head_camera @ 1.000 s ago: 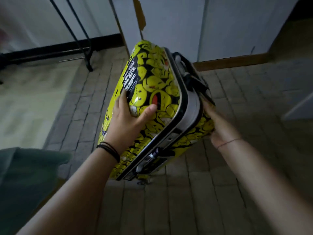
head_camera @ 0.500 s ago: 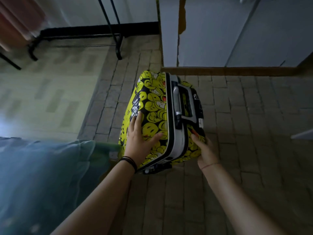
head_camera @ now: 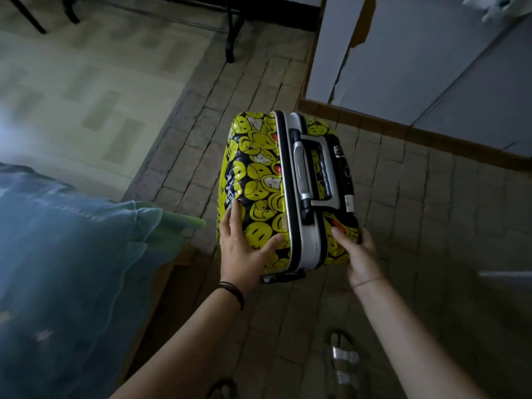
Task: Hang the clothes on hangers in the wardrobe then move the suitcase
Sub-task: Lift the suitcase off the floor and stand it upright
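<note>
As L hand point(head_camera: 241, 250), R hand point(head_camera: 361, 256) press its sides, suitcase point(head_camera: 259, 174) sits btwn (upright).

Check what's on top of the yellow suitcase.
On the suitcase top: a grey carry handle and the retracted pull handle beside it, nothing loose. The closed shell hides its base and contents.

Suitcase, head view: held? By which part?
Yes. The yellow smiley-print hard-shell suitcase is clamped between both hands at its near end: left hand flat on the left shell, right hand on the right shell. The grey top handle is untouched.
</note>
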Action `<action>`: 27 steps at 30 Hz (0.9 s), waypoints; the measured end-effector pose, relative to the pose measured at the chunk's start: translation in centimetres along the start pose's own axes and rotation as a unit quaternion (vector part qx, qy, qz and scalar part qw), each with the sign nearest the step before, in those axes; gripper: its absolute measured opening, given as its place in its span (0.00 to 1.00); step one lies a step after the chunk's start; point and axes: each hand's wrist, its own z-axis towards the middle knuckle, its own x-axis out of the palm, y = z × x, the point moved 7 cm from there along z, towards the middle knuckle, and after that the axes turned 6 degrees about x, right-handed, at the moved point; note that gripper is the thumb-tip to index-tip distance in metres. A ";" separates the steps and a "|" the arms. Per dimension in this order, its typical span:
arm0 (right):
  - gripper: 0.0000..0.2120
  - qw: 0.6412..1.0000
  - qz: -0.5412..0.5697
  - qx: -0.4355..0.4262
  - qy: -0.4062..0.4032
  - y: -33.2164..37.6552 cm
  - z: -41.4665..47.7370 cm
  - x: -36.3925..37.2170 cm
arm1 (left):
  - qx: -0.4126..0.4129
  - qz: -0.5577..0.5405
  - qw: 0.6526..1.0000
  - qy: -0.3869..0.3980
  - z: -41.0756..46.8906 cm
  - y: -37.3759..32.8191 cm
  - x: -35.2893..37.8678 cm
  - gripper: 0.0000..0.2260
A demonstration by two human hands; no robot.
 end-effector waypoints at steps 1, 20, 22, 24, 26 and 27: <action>0.42 1.000 -0.014 0.004 -0.002 0.1 0.1 -0.5 | -0.016 -0.006 1.000 -0.007 -0.8 0.3 0.5 0.50; 0.43 0.905 -0.411 -0.013 0.109 4.4 -0.7 0.1 | -0.226 -0.090 0.964 -0.109 -9.0 2.3 3.0 0.54; 0.44 0.893 -0.437 -0.009 0.108 4.1 -1.6 0.3 | -0.243 -0.082 0.960 -0.113 -9.3 2.8 2.5 0.52; 0.44 0.883 -0.456 -0.004 0.109 3.7 -2.6 0.7 | -0.265 -0.054 0.955 -0.121 -9.5 3.1 1.9 0.50; 0.43 0.875 -0.471 0.006 0.112 2.8 -4.1 0.9 | -0.293 -0.034 0.946 -0.135 -10.2 3.5 1.1 0.47; 0.43 0.872 -0.477 0.010 0.112 2.3 -4.8 1.0 | -0.303 -0.033 0.941 -0.144 -10.6 3.8 0.7 0.46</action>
